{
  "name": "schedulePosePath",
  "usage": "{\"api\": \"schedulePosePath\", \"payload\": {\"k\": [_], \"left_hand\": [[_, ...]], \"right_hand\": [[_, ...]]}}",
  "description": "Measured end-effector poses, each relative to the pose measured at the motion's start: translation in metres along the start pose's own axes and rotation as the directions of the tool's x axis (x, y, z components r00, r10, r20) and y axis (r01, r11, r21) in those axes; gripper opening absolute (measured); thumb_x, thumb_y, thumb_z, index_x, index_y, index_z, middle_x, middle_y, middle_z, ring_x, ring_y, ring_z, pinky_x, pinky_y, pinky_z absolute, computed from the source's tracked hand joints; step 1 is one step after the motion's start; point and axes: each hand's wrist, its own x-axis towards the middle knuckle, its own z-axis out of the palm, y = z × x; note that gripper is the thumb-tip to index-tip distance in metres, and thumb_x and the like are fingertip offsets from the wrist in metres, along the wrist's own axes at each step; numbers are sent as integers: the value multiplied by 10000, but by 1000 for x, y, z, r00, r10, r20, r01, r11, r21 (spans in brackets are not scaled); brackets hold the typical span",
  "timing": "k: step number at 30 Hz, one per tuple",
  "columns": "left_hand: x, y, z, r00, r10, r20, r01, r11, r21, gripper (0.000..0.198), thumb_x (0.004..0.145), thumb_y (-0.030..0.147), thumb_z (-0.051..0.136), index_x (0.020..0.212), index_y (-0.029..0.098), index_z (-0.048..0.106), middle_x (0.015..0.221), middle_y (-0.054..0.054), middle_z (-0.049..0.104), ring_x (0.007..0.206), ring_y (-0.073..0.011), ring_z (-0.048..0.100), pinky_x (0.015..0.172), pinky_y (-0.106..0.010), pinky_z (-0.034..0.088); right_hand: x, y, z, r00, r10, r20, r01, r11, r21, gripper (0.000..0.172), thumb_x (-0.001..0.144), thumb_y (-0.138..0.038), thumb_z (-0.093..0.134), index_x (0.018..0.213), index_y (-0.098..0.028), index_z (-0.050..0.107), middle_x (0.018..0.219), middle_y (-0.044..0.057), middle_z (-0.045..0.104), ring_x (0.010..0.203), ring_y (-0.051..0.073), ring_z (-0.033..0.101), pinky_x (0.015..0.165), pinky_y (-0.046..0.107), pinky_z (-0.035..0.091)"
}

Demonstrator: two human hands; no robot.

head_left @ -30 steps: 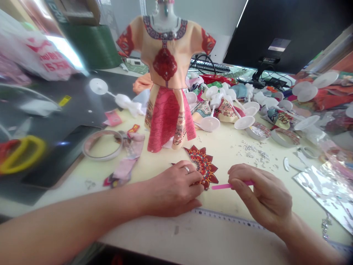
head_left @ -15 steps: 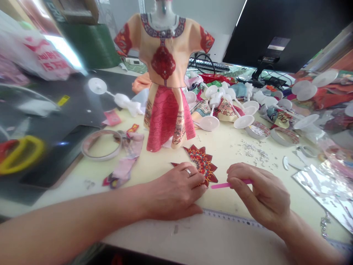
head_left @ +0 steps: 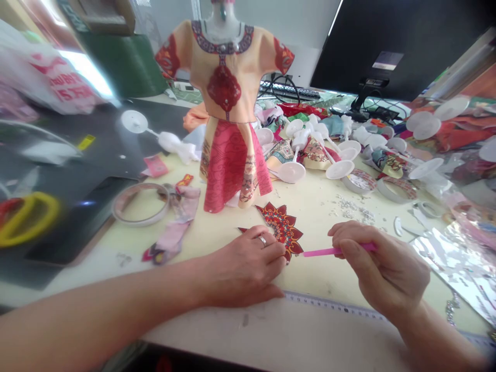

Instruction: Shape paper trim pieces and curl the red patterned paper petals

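Note:
My left hand (head_left: 248,263), with a ring on one finger, rests on the table with its fingers curled down over a red, sun-shaped patterned cutout (head_left: 284,225). Part of the cutout is hidden under the hand. In my closed right hand (head_left: 382,263) is a thin pink stick (head_left: 321,253), its tip pointing left, just short of the cutout's lower right edge. Behind the hands stands a small mannequin in a beige and red dress (head_left: 236,165). To the right lie scattered small shiny stones (head_left: 352,209).
A ruler (head_left: 329,306) runs along the table's front edge. Left are a tape roll (head_left: 140,205), a pink fabric strip (head_left: 172,237), a phone (head_left: 87,222) and yellow-handled scissors (head_left: 42,217). White doll stands (head_left: 292,172) and fabrics crowd the back; a monitor (head_left: 387,46) stands behind.
My right hand has drawn back to the right with the pink stick, widening the gap to the cutout. My left hand stays on the cutout. The whole view has shifted slightly.

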Motion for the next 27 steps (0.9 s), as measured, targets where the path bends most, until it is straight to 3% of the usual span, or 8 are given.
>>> {"api": "schedulePosePath", "payload": {"k": [10,27], "left_hand": [[1,1,0,1000,-17,13,17,1000,4,332,867,409,512,1051,135,547,988,-80,572,974,-237,504,923,-408,382],[0,1,0,999,-21,30,21,999,-32,311,879,380,495,1052,128,556,1007,-81,562,980,-243,471,936,-406,358]], "right_hand": [[-2,5,-4,994,57,-91,-58,998,-15,135,868,-113,520,778,-207,558,625,-13,526,673,163,588,607,303,450],[2,8,-3,998,14,-56,-17,999,-41,133,861,-94,517,780,-195,546,628,-17,523,653,130,572,546,262,432]]}}
